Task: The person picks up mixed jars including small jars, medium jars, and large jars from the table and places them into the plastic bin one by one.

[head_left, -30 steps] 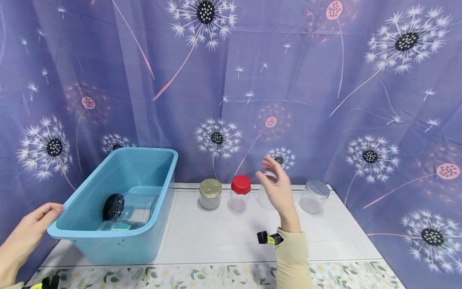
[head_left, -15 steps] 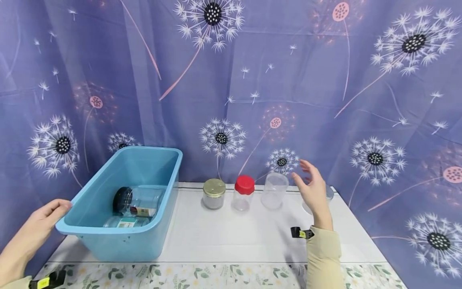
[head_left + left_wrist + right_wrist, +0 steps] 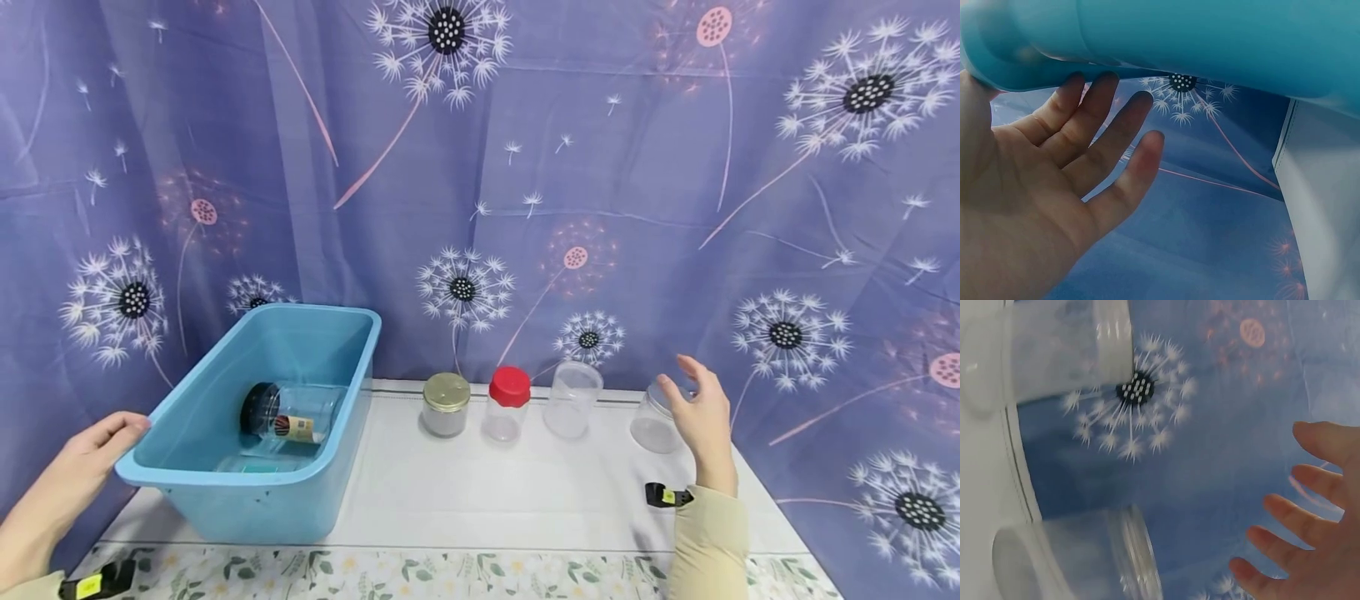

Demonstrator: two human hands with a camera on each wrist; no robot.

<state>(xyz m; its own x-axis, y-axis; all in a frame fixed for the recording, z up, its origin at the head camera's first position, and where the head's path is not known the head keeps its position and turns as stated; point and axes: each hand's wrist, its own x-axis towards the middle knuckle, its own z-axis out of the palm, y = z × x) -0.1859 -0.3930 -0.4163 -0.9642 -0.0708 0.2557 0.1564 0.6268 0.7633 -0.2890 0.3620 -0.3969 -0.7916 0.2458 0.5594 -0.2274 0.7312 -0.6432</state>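
Note:
My left hand (image 3: 86,467) holds the near left rim of a blue plastic tub (image 3: 240,508), thumb on top and fingers underneath. In the left wrist view those fingers (image 3: 1129,175) reach below the tub wall (image 3: 1210,56). My right hand (image 3: 703,417) hovers just right of a clear jar with a silver lid (image 3: 655,425), thumb and fingers spread, holding nothing. In the right wrist view this silver-lidded jar (image 3: 1079,556) is apart from the hand. Left of it stands a frosted clear container (image 3: 573,404).
Also in the row are a jar with a red cap (image 3: 505,412) and a jar with a gold lid (image 3: 445,408). Inside the tub lie a black-lidded jar (image 3: 292,412) and another clear container (image 3: 258,464). A dandelion-print curtain (image 3: 645,167) hangs behind the white tabletop (image 3: 487,492).
My right hand has moved rightward, past the frosted container to the silver-lidded jar. The left hand stays on the tub rim. The head view has shifted slightly.

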